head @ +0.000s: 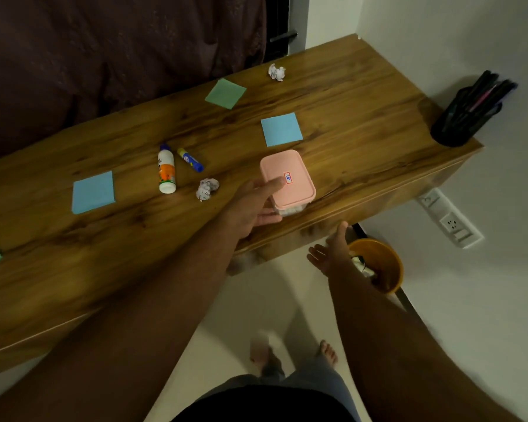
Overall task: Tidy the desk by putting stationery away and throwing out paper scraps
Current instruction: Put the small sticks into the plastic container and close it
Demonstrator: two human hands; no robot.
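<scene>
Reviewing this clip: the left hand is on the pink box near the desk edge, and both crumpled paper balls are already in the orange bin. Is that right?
Not quite. The left hand does grip the pink box near the desk edge, but the head view shows both paper balls still on the desk: one beside the box, one at the far edge. Something pale lies in the orange bin; what it is cannot be told.

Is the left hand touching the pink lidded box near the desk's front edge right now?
Touching. The head view shows the left hand gripping the pink-lidded rectangular plastic box: thumb lying on the lid, fingers against its near side wall.
</scene>
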